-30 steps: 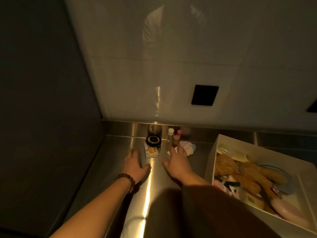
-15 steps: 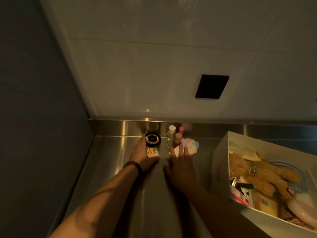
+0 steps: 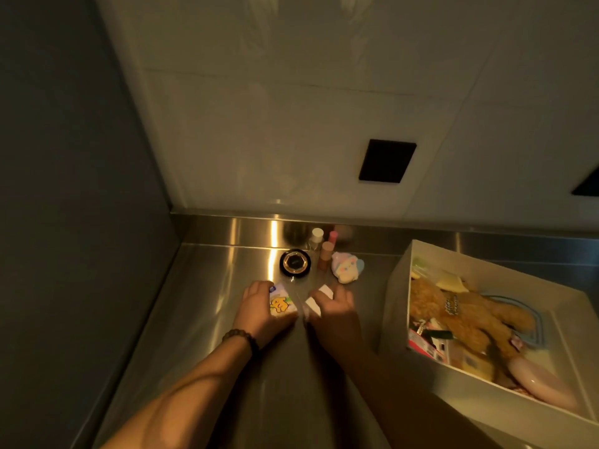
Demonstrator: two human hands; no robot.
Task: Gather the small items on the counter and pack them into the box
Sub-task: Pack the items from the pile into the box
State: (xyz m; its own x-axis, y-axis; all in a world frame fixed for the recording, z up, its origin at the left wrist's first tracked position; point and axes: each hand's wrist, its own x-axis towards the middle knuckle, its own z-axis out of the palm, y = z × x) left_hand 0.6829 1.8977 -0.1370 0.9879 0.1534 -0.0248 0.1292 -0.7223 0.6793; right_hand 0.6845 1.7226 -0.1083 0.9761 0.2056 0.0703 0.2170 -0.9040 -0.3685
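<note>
Right now both hands sit side by side near the middle of the brushed stainless-steel desk (image 3: 207, 286). The left hand (image 3: 259, 314), with a dark beaded bracelet at its wrist, is closed around a small flat packet with a yellow cartoon print (image 3: 281, 303). The right hand (image 3: 335, 314) grips a small white oblong piece (image 3: 319, 298), whose long axis runs roughly from near-left to far-right.

The open white cardboard box (image 3: 397, 306) stands at the desk's right side, nearer the right hand, so both loads would have to travel rightward. It already holds a fuzzy brown plush bear (image 3: 466, 315) and a smooth pink oval case (image 3: 541, 388).

Still loose by the desk's back edge, just beyond the fingers, are a round glossy black compact (image 3: 295, 262), a soft pastel plush toy (image 3: 347, 267) and three small upright bottles (image 3: 325, 252), which look easy to tip.
</note>
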